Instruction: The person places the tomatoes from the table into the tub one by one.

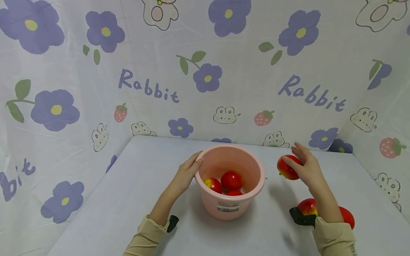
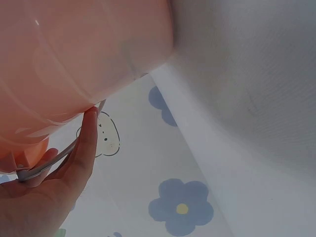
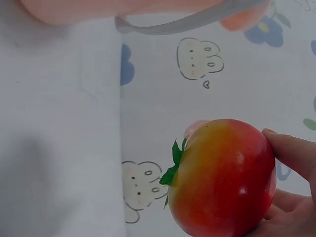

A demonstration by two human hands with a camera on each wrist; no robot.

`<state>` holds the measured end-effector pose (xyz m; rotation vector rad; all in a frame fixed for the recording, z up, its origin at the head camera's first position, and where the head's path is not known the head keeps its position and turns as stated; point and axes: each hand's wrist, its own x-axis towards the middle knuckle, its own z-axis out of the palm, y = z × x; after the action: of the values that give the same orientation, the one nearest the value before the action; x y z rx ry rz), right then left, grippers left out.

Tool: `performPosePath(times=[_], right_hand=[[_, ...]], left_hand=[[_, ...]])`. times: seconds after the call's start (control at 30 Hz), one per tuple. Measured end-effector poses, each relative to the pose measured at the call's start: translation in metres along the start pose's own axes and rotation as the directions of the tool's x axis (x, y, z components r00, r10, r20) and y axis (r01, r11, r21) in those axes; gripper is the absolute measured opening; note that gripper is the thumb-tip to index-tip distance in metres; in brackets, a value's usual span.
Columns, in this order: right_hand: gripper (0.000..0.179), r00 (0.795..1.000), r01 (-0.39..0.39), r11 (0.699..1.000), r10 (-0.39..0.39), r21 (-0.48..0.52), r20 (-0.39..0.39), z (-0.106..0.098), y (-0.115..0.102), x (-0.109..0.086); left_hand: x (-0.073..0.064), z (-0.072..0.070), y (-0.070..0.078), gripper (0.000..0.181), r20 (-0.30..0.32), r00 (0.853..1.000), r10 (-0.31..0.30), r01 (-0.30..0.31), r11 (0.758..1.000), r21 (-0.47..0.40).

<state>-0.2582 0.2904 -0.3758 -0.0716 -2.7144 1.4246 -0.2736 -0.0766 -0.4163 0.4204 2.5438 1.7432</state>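
Note:
A pink bucket stands on the table with three red-and-yellow tomatoes in it. My left hand holds its left rim, thumb over the edge; in the left wrist view the fingers lie against the outer wall, by the grey handle. Off to the right of the bucket, my right hand grips another tomato above the table. The right wrist view shows this tomato with its green leafy end turned away from the palm, thumb and fingers around the opposite side.
Under my right forearm, a tomato and another red one lie on the white table, partly hidden by the arm. Black wrist cameras show at both wrists. A patterned cloth hangs behind the table and along its sides.

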Motion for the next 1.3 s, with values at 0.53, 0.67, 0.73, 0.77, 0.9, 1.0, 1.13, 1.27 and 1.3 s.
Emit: performPosePath(times=[0.53, 0.67, 0.73, 0.77, 0.9, 1.0, 1.13, 1.27, 1.3], right_hand=[[0.081, 0.994, 0.086, 0.995, -0.082, 0.052, -0.072, -0.005, -0.034, -0.007], [0.080, 0.993, 0.102, 0.993, -0.097, 0.059, -0.074, -0.006, -0.046, -0.008], [0.080, 0.992, 0.107, 0.992, -0.103, 0.061, -0.072, -0.006, -0.052, -0.009], [0.080, 0.992, 0.112, 0.992, -0.107, 0.062, -0.070, -0.006, -0.055, -0.009], [0.078, 0.989, 0.135, 0.988, -0.130, 0.073, -0.068, -0.006, -0.066, -0.009], [0.078, 0.986, 0.154, 0.984, -0.148, 0.088, -0.071, -0.005, -0.075, -0.008], [0.077, 0.981, 0.186, 0.977, -0.178, 0.102, -0.078, -0.004, -0.086, -0.007], [0.075, 0.977, 0.206, 0.971, -0.197, 0.125, -0.081, -0.001, -0.098, -0.005], [0.075, 0.976, 0.210, 0.969, -0.200, 0.133, -0.079, -0.001, -0.101, -0.004]], left_hand=[[-0.001, 0.002, -0.002, 0.048, -0.008, 1.000, 0.004, -0.004, 1.000, -0.001], [-0.002, 0.001, -0.001, 0.049, -0.008, 1.000, 0.008, -0.008, 1.000, -0.005], [-0.002, 0.001, -0.001, 0.049, -0.008, 1.000, 0.008, -0.008, 1.000, -0.003], [-0.002, 0.002, -0.001, 0.049, -0.008, 1.000, 0.009, -0.009, 1.000, -0.003], [-0.001, 0.002, -0.002, 0.049, -0.006, 1.000, 0.011, -0.011, 1.000, -0.002], [0.000, 0.003, -0.002, 0.049, -0.010, 1.000, 0.010, -0.010, 1.000, -0.006], [0.000, 0.003, 0.000, 0.049, -0.011, 1.000, 0.006, -0.006, 1.000, -0.013], [0.000, 0.003, 0.001, 0.049, -0.008, 1.000, 0.003, -0.003, 1.000, -0.016], [0.000, 0.003, 0.002, 0.049, -0.007, 1.000, 0.002, -0.002, 1.000, -0.016]])
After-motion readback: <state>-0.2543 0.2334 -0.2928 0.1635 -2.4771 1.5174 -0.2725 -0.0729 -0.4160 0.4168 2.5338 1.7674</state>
